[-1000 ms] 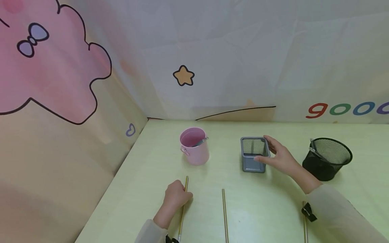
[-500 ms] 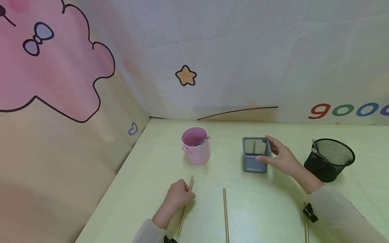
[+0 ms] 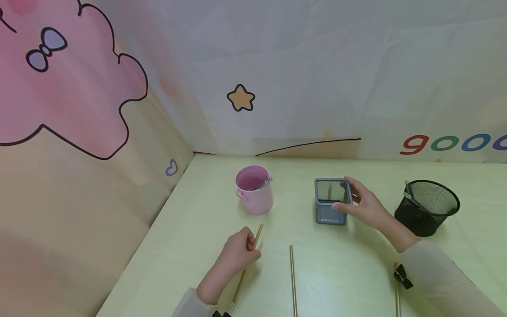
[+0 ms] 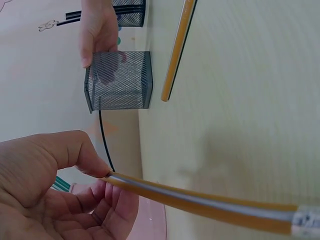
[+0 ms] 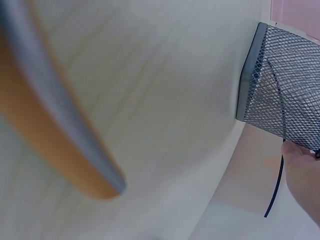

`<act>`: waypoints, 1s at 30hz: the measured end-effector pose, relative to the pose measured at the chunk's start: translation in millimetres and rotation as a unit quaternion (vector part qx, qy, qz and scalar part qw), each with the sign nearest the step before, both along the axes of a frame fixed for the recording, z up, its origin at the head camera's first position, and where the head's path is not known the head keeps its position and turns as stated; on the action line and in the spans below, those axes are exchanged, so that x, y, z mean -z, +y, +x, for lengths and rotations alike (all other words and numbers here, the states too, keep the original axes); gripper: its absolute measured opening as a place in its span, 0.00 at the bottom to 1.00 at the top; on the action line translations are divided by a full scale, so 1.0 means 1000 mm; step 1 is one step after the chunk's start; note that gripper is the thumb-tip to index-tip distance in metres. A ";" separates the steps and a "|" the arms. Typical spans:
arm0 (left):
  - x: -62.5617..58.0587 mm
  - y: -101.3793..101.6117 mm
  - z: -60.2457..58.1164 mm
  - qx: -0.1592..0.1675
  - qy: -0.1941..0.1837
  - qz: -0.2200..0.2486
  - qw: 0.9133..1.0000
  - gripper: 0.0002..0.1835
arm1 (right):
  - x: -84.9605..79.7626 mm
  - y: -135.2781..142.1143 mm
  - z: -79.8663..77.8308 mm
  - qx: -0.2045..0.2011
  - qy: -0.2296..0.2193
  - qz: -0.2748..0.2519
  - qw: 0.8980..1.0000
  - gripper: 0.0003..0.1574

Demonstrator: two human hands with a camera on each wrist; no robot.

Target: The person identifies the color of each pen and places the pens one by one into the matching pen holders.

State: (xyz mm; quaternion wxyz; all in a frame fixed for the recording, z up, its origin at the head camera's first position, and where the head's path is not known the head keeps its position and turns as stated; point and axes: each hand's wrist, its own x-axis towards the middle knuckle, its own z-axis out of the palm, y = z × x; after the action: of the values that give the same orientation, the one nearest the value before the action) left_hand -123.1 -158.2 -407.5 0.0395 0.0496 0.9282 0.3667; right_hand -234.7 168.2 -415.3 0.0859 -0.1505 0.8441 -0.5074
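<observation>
My left hand (image 3: pixel 237 251) pinches a long yellow pencil with a grey stripe (image 4: pixel 200 202) between thumb and fingers. In the head view its far end points up and to the right, toward the pink bucket, and a whitish labelled end lies near the sleeve. The right hand (image 3: pixel 366 207) grips the right side of a square grey mesh pen holder (image 3: pixel 332 214), thumb at the front and fingers behind the rim. This holder stands upright on the table. Part of the right hand shows in the right wrist view beside the mesh wall (image 5: pixel 295 85).
A pink bucket (image 3: pixel 257 200) with a grey-green thing inside stands back left. At the right is a round black mesh pen holder (image 3: pixel 420 222) with something in it. One striped pencil (image 3: pixel 292 277) lies front centre, another (image 3: pixel 397 295) by the right sleeve. A printed cloth (image 3: pixel 293 79) hangs behind.
My left hand has moved slightly right and away from me, and the pencil in it has tilted further to the right. The right hand and the mesh pen holder have stayed put.
</observation>
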 end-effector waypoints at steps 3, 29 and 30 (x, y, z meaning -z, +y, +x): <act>-0.003 0.002 -0.001 0.010 0.016 -0.009 1.000 0.10 | 0.000 -0.001 0.000 0.002 -0.001 -0.004 1.000 0.59; -0.037 0.028 -0.003 0.026 0.112 0.107 0.988 0.09 | 0.001 0.002 0.000 -0.003 -0.008 -0.015 1.000 0.58; -0.039 0.029 -0.003 0.022 0.115 0.115 0.986 0.09 | 0.002 0.001 0.000 -0.003 -0.007 -0.017 1.000 0.58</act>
State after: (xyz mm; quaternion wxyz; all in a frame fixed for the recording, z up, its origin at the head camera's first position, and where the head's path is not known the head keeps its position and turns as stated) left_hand -126.5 -129.0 -368.6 -0.0652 0.1158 0.8769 0.4620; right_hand -234.6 169.6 -416.8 0.0913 -0.1509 0.8343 -0.5223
